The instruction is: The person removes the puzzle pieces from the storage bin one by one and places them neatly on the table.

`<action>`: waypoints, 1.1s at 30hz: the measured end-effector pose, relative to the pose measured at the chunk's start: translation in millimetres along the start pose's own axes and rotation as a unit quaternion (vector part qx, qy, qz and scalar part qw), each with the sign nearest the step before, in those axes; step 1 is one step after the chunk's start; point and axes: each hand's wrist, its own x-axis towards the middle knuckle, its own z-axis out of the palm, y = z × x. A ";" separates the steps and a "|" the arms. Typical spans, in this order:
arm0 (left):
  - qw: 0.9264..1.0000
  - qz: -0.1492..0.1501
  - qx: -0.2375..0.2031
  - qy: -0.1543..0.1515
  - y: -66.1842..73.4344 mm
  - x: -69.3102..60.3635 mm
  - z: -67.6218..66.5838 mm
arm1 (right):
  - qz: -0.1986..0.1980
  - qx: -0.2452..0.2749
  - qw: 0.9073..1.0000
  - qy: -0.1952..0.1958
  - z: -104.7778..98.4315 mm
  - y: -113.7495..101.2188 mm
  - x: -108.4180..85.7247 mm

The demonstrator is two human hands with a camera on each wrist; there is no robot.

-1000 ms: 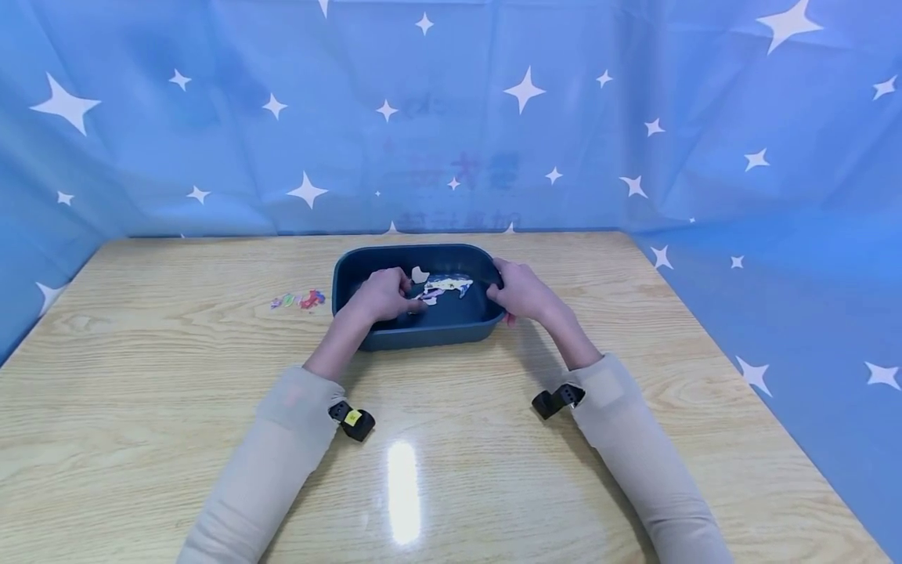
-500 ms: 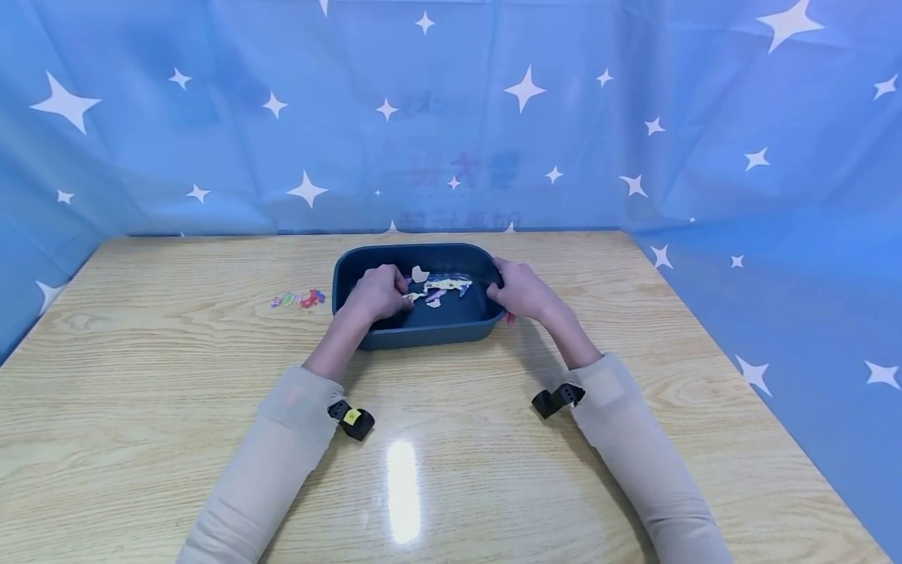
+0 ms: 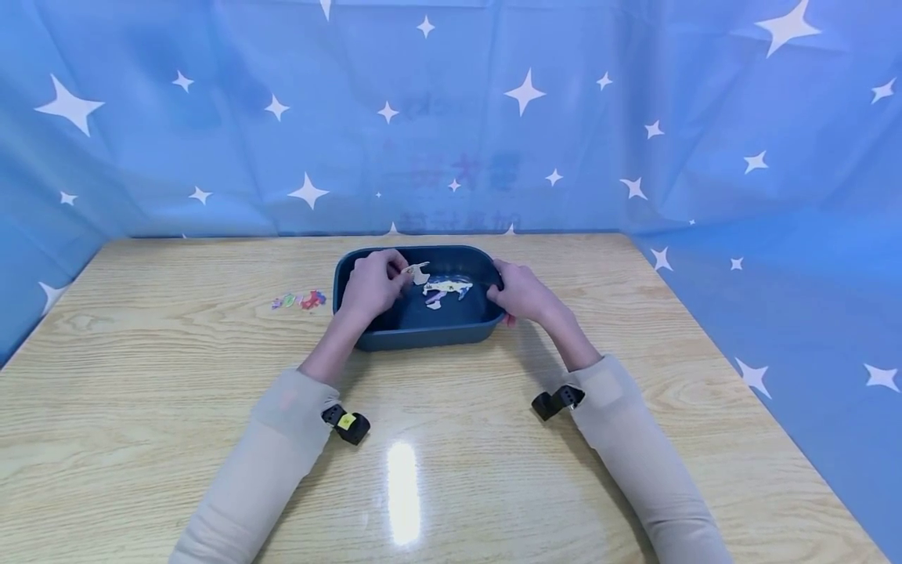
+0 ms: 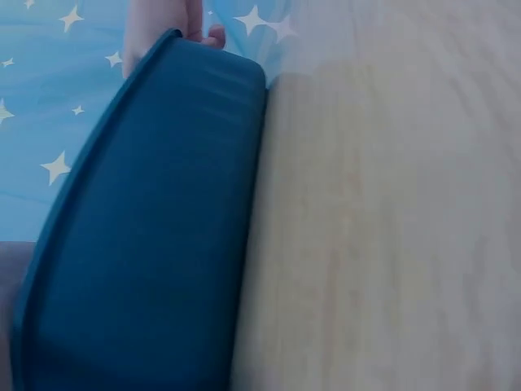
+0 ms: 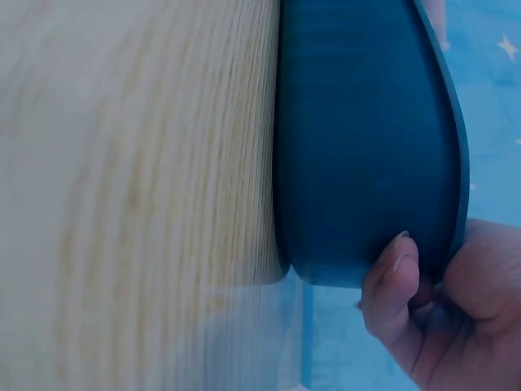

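Right, my left hand [image 3: 373, 283] is inside the left part of the dark blue tray [image 3: 426, 338], thumb and finger pinching a thin cream piece [image 3: 413, 269] just above the bottom, close to a pale white piece [image 3: 422, 278]. My right hand [image 3: 523, 292] grips the tray's right end, curled over the rim with the thumb inside and other fingers against the outer wall. Near the middle of the tray, between my hands, lies a small cluster of flat pieces [image 3: 451, 287] in cream, blue and purple; I can't tell how they overlap. The tray sits flat toward the far side of the wooden table [image 3: 211, 368]. Outside it, just beyond its left end, small pink, green and red pieces [image 3: 312, 299] lie on the wood. A blue curtain [image 3: 451, 117] with white stars hangs behind.
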 end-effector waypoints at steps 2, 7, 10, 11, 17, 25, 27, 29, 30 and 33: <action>1.000 0.014 -0.017 0.009 0.2 -0.8 -2.9 | 0.003 0.002 1.000 -0.001 1.2 0.8 0.3; 0.997 0.036 -0.060 0.016 0.9 -4.4 -12.1 | 0.004 0.004 1.000 -0.004 2.3 1.7 0.1; 0.995 0.043 -0.085 0.019 0.6 -7.3 -18.2 | 0.005 0.005 1.000 -0.003 1.5 0.9 -0.8; 0.994 0.046 -0.094 0.021 0.0 -8.4 -20.3 | 0.004 0.005 1.000 -0.003 1.4 0.7 -0.8; 0.989 0.065 -0.125 0.034 -6.4 -17.1 -36.3 | 0.004 0.004 1.000 -0.005 1.3 -0.2 -0.2; 0.985 0.076 -0.133 0.078 -28.0 -25.2 -63.1 | 0.002 -0.001 1.000 -0.006 1.5 -1.6 -0.1; 0.983 0.064 -0.146 0.088 -33.3 -27.5 -70.7 | 0.003 -0.002 1.000 -0.008 1.2 -1.7 -0.2; 0.982 0.056 -0.153 0.099 -38.3 -29.1 -77.6 | 0.003 -0.002 1.000 -0.009 0.9 -1.7 -0.4; 0.981 0.053 -0.156 0.102 -40.5 -29.9 -80.9 | 0.003 -0.002 1.000 -0.009 0.6 -1.7 -0.6; 0.980 0.053 -0.158 0.110 -47.8 -32.1 -88.8 | 0.002 -0.002 1.000 -0.007 0.0 -1.5 -0.6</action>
